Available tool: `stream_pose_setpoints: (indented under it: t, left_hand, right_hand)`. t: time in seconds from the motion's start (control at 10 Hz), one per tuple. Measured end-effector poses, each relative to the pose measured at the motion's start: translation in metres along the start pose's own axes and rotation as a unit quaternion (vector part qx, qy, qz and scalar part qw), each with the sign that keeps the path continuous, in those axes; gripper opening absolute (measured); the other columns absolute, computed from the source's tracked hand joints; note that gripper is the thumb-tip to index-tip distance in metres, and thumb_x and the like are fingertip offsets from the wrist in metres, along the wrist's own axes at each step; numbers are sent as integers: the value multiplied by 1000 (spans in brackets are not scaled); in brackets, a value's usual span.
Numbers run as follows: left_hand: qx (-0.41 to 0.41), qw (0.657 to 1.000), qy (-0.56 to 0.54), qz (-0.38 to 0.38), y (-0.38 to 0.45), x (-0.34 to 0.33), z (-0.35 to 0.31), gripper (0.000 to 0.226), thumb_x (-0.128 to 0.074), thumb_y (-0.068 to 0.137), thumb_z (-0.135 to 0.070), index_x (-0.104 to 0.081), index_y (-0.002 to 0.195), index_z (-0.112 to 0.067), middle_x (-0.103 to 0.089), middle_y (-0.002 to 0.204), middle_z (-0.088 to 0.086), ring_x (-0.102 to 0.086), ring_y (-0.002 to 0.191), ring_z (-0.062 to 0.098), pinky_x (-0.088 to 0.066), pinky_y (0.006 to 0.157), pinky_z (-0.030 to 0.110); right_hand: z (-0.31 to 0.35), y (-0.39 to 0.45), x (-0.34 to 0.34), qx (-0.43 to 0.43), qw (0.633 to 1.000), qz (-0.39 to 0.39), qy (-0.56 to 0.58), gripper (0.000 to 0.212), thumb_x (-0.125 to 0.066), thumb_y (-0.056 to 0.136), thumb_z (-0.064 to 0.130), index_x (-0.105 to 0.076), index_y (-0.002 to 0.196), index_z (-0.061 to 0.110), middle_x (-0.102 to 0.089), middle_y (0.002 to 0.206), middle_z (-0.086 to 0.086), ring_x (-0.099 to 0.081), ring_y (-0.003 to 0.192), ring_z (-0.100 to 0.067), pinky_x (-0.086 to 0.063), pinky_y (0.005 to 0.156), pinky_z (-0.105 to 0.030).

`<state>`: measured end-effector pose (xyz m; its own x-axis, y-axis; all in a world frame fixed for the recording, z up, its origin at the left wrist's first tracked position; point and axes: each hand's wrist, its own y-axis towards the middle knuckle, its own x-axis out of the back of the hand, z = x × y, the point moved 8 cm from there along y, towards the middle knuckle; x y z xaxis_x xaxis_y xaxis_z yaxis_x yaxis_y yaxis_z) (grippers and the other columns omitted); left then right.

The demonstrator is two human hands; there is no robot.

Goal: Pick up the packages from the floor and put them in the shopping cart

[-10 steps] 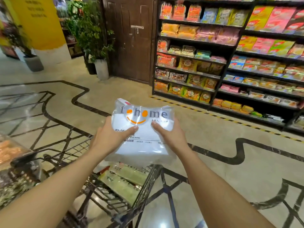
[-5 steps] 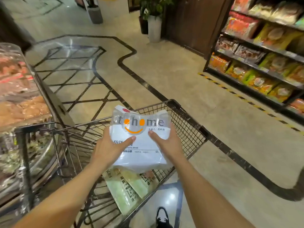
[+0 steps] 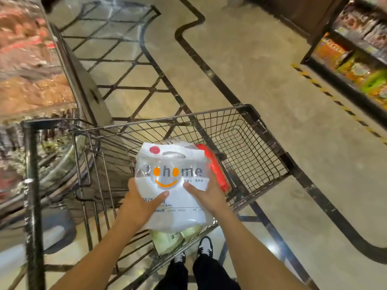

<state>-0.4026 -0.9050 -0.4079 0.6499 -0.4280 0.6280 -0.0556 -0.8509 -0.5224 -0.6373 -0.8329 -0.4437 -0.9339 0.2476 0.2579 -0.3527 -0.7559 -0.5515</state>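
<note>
left hand (image 3: pixel 139 203) + right hand (image 3: pixel 206 195) both gripping white smiley-logo package (image 3: pixel 170 185), held over shopping cart (image 3: pixel 270 130) basket | green packs (image 3: pixel 167 240) and red pack (image 3: pixel 215 166) already lying in cart | this package not yet released | floor leftovers: none visible

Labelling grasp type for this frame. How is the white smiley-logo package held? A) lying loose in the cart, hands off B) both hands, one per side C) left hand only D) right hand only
B: the left hand and right hand each grip one side of the white package, thumbs on its front, over the wire shopping cart.
</note>
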Motion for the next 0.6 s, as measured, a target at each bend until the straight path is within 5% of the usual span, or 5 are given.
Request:
stream_pose_setpoints:
  t: [0.1,0.3,0.4,0.6]
  left_hand:
    - [14,1000,-3,13,2,-3,7,77,-84,77,-54,-29,124,-26,-56,119,6,-60,105,31,-46,79,40]
    - [24,997,48,50,12,10,9,140,-73,43,-94,-19,149,-19,-48,146,16,-56,127,38,-50,103,56]
    - [-17,989,146,25,9,25,-9,144,-64,65,-89,7,163,-10,-14,169,21,-29,152,41,-36,117,59]
    - [-154,930,326,-76,0,80,-70,116,-34,81,-91,-6,165,-16,-18,171,18,-25,155,36,-35,117,53]
  right_hand:
    - [4,5,-5,0,1000,23,1,94,-87,79,45,-31,154,35,-50,125,20,-50,118,-6,-38,97,-26]
    - [4,9,-11,-49,998,36,2,114,-90,53,61,-34,149,33,-62,135,5,-60,128,-24,-49,109,-48]
    - [14,1,-7,-66,997,39,-24,116,-92,69,45,-20,157,24,-55,144,-2,-54,134,-30,-44,114,-49]
    - [58,-12,18,-23,987,-17,-161,124,-82,78,56,0,165,23,-17,169,-14,-25,153,-39,-31,121,-57]
